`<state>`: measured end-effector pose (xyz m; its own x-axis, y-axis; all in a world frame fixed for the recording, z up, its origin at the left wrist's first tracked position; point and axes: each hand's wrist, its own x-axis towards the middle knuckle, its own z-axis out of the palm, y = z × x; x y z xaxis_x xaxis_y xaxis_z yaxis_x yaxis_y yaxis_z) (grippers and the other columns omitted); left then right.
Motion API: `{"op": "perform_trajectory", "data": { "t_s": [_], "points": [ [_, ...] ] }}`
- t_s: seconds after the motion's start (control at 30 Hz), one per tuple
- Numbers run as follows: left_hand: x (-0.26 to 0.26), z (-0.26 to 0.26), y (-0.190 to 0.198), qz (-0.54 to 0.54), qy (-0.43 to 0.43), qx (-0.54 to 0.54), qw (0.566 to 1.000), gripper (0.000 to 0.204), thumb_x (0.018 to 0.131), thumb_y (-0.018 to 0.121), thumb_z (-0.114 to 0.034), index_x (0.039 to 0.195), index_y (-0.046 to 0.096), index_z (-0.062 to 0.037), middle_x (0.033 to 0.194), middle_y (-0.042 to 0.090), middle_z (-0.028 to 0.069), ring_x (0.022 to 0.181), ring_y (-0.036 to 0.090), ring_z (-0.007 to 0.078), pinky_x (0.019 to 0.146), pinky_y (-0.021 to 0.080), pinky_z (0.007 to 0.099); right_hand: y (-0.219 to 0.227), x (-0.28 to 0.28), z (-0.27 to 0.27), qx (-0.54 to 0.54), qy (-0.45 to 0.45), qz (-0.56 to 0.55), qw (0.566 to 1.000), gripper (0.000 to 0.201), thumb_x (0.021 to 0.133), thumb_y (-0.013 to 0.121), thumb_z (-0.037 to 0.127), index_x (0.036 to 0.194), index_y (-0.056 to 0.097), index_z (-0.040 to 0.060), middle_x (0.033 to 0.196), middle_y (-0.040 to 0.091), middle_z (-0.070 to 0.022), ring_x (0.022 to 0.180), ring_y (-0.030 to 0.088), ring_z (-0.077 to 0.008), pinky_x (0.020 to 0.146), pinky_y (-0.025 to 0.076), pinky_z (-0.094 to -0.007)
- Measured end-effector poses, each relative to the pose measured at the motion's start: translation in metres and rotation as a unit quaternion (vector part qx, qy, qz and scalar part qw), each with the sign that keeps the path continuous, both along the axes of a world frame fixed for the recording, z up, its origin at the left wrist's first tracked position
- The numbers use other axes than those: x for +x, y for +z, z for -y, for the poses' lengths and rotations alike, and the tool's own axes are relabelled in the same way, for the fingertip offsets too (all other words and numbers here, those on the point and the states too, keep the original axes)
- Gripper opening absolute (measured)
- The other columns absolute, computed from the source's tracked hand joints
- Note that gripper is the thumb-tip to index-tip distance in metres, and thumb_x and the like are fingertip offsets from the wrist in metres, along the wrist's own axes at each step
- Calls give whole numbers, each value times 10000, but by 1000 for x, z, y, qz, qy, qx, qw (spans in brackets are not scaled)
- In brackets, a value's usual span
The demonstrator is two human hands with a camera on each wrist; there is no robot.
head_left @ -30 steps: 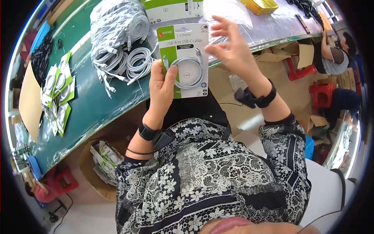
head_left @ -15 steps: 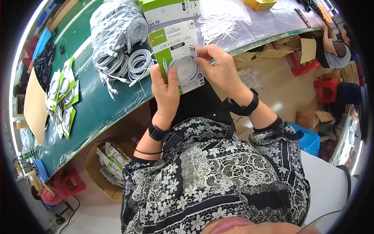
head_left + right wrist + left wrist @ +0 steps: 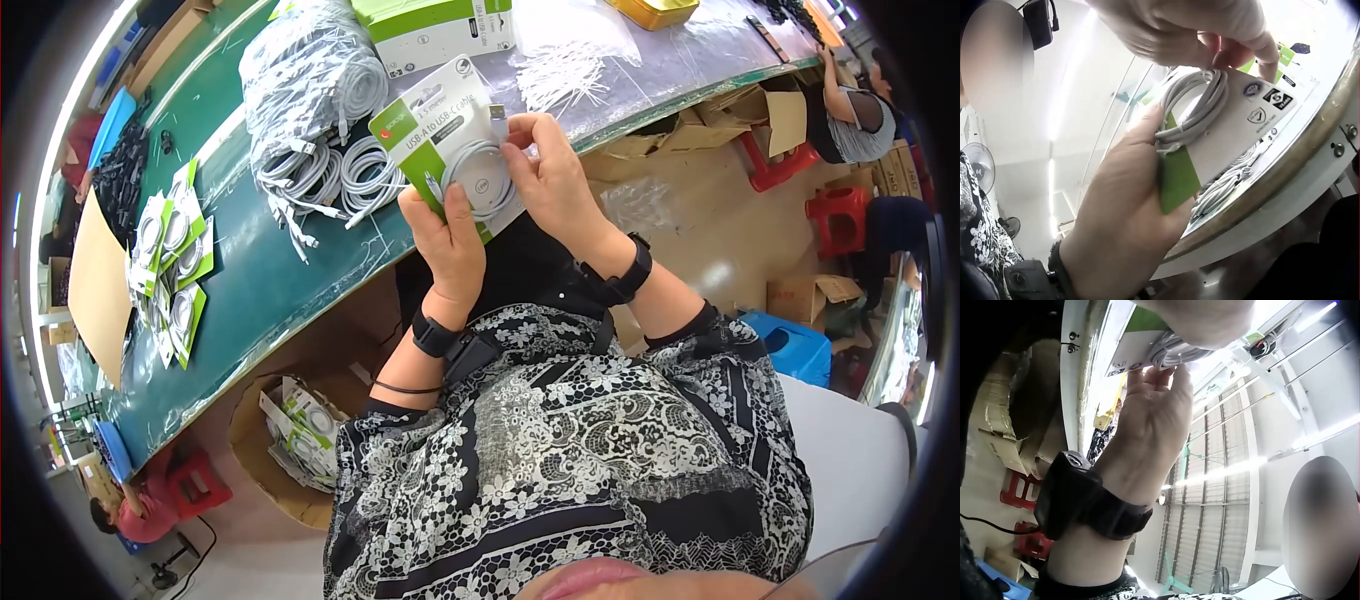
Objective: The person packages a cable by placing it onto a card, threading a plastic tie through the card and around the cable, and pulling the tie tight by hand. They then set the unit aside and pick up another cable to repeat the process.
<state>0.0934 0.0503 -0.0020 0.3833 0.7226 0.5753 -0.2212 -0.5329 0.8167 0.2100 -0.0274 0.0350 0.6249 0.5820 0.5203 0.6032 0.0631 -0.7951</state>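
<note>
A green and white card (image 3: 440,130) printed "USB-A to USB-C cable" is held up in front of the body, tilted to the left. My left hand (image 3: 455,245) grips its lower left edge, thumb on the front over the cable. On the card's face lies a coiled light grey cable (image 3: 1213,103), its metal USB-A plug (image 3: 497,113) pointing up near the card's right edge. My right hand (image 3: 555,190) has thumb and forefinger pinching the cable just below that plug. In the right wrist view the fingers of the right hand (image 3: 1191,25) curl at the coil.
Behind the card, a plastic bag of cables (image 3: 310,80) and loose coils (image 3: 370,180) lie on the green table (image 3: 230,330). Carded cables (image 3: 170,250) are piled at left. White ties (image 3: 560,75) and a green-white box (image 3: 440,40) lie at the back. A carton (image 3: 250,450) stands below.
My right hand, raised apart with fingers spread, has come down to the plug end of the cable. The card has turned to lean left, still gripped by my left hand.
</note>
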Motion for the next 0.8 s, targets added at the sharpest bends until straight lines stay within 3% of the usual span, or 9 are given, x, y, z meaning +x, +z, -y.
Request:
{"op": "perform_trajectory", "data": {
  "t_s": [0.37, 0.47, 0.5, 0.6, 0.67, 0.7, 0.73, 0.77, 0.8],
  "points": [
    [-31, 21, -18, 61, -135, -248, 957, 245, 1016, 467, -136, 1225, 385, -38, 1170, 497, 72, 992, 525, 139, 861, 446, 277, 2, -3, 19, -76, 87, 67, 991, 318, 760, 554, -67, 1069, 531, 2, 995, 556, -135, 876, 604, -271, 728, 514, -344],
    [-42, 36, -2, 81, -229, -467, 850, 383, 1006, 482, -108, 1343, 307, -60, 1231, 519, 109, 1075, 545, 152, 871, 478, 291, 9, -10, 26, -75, 103, 92, 988, 305, 754, 554, -67, 1050, 528, 2, 966, 553, -149, 859, 595, -309, 727, 508, -363],
    [-50, 32, 9, 78, -227, -468, 851, 383, 1006, 482, -108, 1343, 307, -60, 1231, 519, 109, 1075, 545, 152, 871, 478, 291, 11, -13, 30, -76, 110, 105, 985, 298, 751, 554, -67, 1040, 527, 2, 951, 551, -155, 851, 591, -328, 726, 504, -373],
    [-98, -1, 54, -367, -240, -500, 747, 428, 972, 541, -90, 1360, 361, -73, 1233, 541, 132, 1131, 537, 164, 856, 502, 303, 17, -17, 45, -102, 140, 87, 981, 276, 743, 556, -71, 1007, 527, 1, 931, 549, -154, 840, 588, -331, 714, 500, -381],
    [-131, 2, 65, -378, 13, -234, 896, 388, 883, 631, -47, 1252, 517, -86, 1141, 587, 107, 1106, 563, 190, 869, 499, 400, 14, -21, 54, -120, 162, 68, 977, 264, 739, 557, -74, 991, 528, 1, 922, 548, -153, 835, 586, -333, 709, 498, -386],
    [-130, 6, 70, -388, 22, -247, 888, 388, 883, 631, -47, 1252, 517, -86, 1141, 587, 107, 1106, 563, 190, 869, 499, 400, 13, -26, 58, -127, 190, 54, 972, 252, 739, 560, -76, 977, 528, 0, 922, 548, -152, 833, 587, -332, 707, 500, -385],
    [-119, 5, 77, -345, -5, 42, 938, 342, 829, 667, -50, 1156, 577, -91, 1108, 594, 83, 1083, 574, 201, 905, 467, 431, 11, -30, 59, -130, 221, 45, 966, 239, 738, 563, -77, 962, 529, 0, 922, 549, -152, 831, 587, -330, 705, 502, -385],
    [-109, 3, 79, -275, -32, 331, 902, 297, 775, 703, -52, 1061, 637, -97, 1075, 601, 58, 1060, 585, 213, 940, 435, 462, 10, -34, 58, -130, 253, 39, 958, 227, 738, 566, -79, 947, 529, 0, 922, 549, -151, 830, 587, -329, 704, 503, -385],
    [-101, 3, 77, -283, -21, 326, 902, 297, 775, 703, -52, 1061, 637, -97, 1075, 601, 58, 1060, 585, 213, 940, 435, 462, 6, -38, 56, -130, 267, 37, 954, 227, 738, 566, -79, 947, 529, 0, 922, 549, -151, 830, 587, -329, 704, 503, -385]
  ]
}}
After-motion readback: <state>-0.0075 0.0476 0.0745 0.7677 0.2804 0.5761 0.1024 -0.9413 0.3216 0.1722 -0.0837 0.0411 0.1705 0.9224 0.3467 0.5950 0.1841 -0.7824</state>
